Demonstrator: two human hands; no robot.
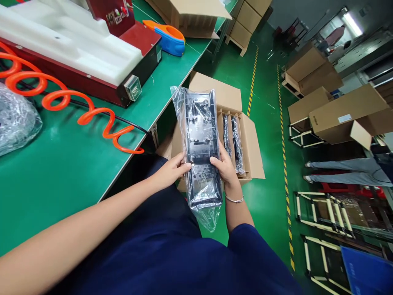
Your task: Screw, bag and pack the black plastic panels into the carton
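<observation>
Both my hands hold a long black plastic part in a clear plastic bag, upright over my lap. My left hand grips its left edge with the thumb on the front. My right hand, with a thin bracelet at the wrist, grips the right edge. Just behind the part stands an open cardboard box with cardboard dividers. Two more bagged black parts stand in its slots.
A green workbench lies to my left with a red and white machine, an orange coiled hose, a crumpled plastic bag and an orange-blue tape dispenser. Cardboard boxes and white racks stand on the green floor at right, near another person's legs.
</observation>
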